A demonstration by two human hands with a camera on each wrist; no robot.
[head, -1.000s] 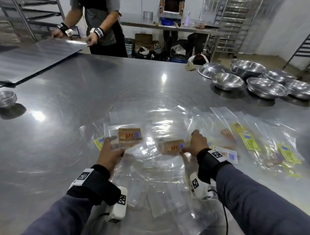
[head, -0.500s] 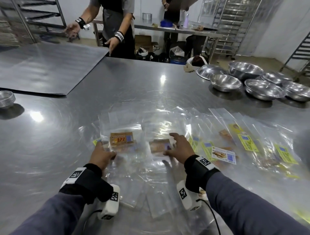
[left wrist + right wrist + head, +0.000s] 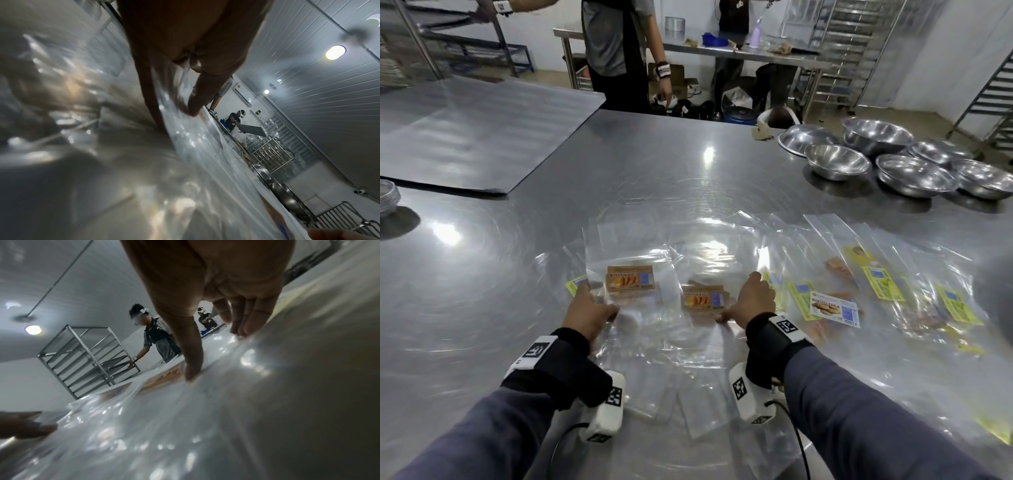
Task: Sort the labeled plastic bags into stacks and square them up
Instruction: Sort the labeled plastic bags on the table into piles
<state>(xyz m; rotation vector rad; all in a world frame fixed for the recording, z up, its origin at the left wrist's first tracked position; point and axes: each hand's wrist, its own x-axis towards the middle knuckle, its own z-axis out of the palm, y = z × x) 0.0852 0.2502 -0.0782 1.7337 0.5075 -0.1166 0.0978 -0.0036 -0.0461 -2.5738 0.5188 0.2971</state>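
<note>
Clear plastic bags lie spread over the steel table (image 3: pixel 654 164). My left hand (image 3: pixel 597 299) pinches the near left edge of a bag with an orange BISKUT WANGI label (image 3: pixel 630 279); in the left wrist view the film runs up between thumb and fingers (image 3: pixel 195 100). A second bag with the same orange label (image 3: pixel 703 297) lies just to the right, and my right hand (image 3: pixel 738 298) presses on its right edge with spread fingers (image 3: pixel 242 327) and thumb. A white-labelled bag (image 3: pixel 834 308) and several yellow-labelled bags (image 3: pixel 881 282) fan out further right.
Several steel bowls (image 3: pixel 835 161) stand at the back right. A large metal sheet (image 3: pixel 476 130) covers the back left, with a stack of foil tins (image 3: pixel 387 195) at the left edge. A person (image 3: pixel 616 51) stands beyond the far edge by a rack.
My right hand slid its orange-labelled bag left, closer to the bag in my left hand. The person across the table let go of the metal sheet and turned to the rack.
</note>
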